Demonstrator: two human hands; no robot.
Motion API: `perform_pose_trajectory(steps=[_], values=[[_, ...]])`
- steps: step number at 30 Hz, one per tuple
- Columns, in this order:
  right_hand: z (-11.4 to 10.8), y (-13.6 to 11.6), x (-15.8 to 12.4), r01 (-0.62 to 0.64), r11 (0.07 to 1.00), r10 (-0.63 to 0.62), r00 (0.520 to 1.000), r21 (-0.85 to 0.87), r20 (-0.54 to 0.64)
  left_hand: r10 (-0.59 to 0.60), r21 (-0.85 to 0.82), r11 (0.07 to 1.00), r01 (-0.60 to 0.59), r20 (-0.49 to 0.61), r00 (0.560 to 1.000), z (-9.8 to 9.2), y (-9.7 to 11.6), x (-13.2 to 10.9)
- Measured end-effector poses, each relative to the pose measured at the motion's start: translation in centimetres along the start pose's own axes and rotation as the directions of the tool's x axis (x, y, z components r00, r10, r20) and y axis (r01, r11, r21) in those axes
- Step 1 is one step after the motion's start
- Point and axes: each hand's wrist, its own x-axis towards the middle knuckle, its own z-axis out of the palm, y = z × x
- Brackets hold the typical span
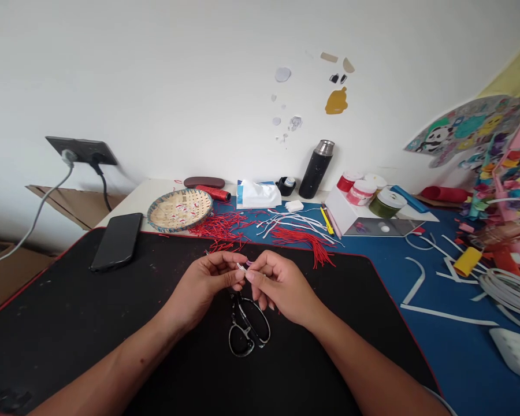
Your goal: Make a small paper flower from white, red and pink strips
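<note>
My left hand [208, 280] and my right hand [279, 286] meet above the black mat [91, 323], fingertips pinched together on a small white strip piece [242, 266]. Both hands are closed on it. Black-handled scissors [248, 328] lie on the mat just below my hands. Beyond my fingers lie heaps of red cord pieces [301, 240] and several white strips [294, 222] on the blue table surface.
A black phone [117, 241] lies at the mat's far left. A woven basket [179, 209], a red thread spool [214, 193], tissues [257, 195], a black thermos [315, 169], jars [364, 190] and colourful paper craft [502, 173] stand along the back and right.
</note>
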Motion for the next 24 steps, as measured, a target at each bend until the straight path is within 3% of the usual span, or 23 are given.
perform_pose_trajectory(steps=[7,24], values=[[-0.3,0.0,0.1,-0.004,0.999,0.002,0.998,0.038,0.065,0.062,0.16,0.984,-0.073,0.073,0.995,-0.4,0.3,-0.2],[-0.6,-0.5,0.0,-0.034,0.998,0.026,0.989,0.052,0.144,0.054,0.27,0.959,-0.08,0.099,0.994,-0.3,1.2,-0.4]])
